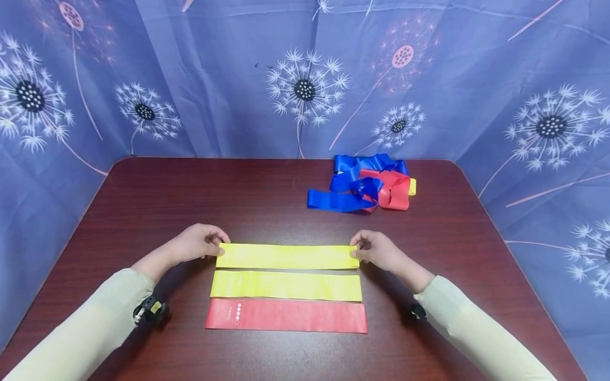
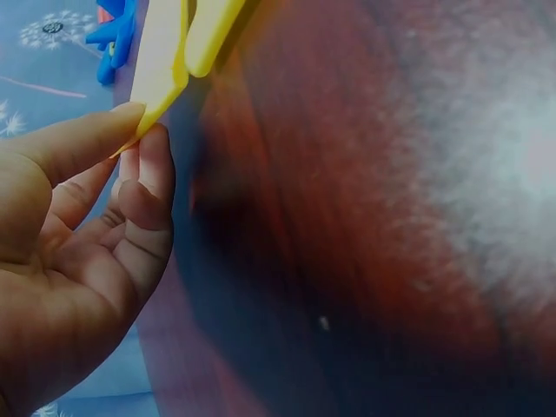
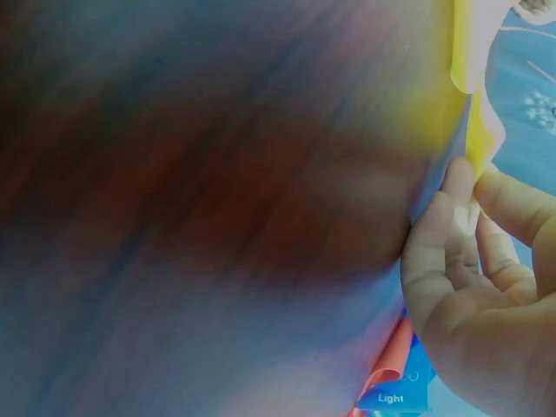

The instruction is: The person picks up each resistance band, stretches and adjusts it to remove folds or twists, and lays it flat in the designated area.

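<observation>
A flat yellow resistance band (image 1: 290, 256) stretches between both hands in the head view. My left hand (image 1: 197, 244) pinches its left end between thumb and fingers; the left wrist view shows that yellow end (image 2: 161, 74) under the thumb. At the other end my right hand (image 1: 378, 250) pinches the band's right corner, also seen in the right wrist view as a yellow edge (image 3: 483, 130) between thumb and fingertips. Just below lies a second yellow band (image 1: 290, 286), flat on the table. Under that is a red band (image 1: 300, 316) with "Heavy" and a row of dots printed near its left end.
Toward the back right of the brown table (image 1: 157, 196) lies a loose heap of blue bands (image 1: 338, 201) and a red band (image 1: 394, 190), with a bit of yellow (image 1: 412, 187) sticking out. A blue dandelion-print curtain (image 1: 229, 79) hangs behind the table and at its sides.
</observation>
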{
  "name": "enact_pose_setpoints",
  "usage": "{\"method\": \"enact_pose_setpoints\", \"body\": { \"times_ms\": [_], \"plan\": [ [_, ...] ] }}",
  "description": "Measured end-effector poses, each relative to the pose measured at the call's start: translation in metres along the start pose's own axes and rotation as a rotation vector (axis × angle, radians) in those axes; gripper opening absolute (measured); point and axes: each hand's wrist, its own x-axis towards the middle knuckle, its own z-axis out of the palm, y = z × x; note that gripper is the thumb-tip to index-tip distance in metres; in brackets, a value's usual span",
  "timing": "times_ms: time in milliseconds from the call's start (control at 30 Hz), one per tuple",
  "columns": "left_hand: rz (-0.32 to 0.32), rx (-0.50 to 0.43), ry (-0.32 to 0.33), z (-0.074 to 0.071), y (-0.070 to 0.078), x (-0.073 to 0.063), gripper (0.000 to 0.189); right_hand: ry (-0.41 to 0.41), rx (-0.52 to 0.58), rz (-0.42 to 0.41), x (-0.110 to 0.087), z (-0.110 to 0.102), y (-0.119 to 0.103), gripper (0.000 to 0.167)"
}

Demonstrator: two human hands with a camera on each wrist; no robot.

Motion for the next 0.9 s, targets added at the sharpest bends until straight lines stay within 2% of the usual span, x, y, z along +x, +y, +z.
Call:
{"method": "enact_pose_setpoints", "body": {
  "times_ms": [200, 300, 500, 900],
  "plan": [
    [0.008, 0.020, 0.007, 0.004, -0.001, -0.005, 0.024, 0.024, -0.088, -0.079, -0.003, 0.004, -0.001, 0.013],
    [0.013, 0.016, 0.011, 0.005, -0.001, -0.006, 0.024, 0.028, -0.121, -0.088, -0.005, 0.006, -0.003, 0.012],
    [0.015, 0.014, 0.009, 0.006, -0.001, -0.007, 0.026, 0.036, -0.183, -0.094, -0.007, 0.008, -0.003, 0.011],
    [0.024, 0.050, 0.012, 0.007, 0.001, -0.011, 0.026, 0.014, -0.196, -0.082, -0.013, 0.009, -0.005, 0.013]
  ]
}}
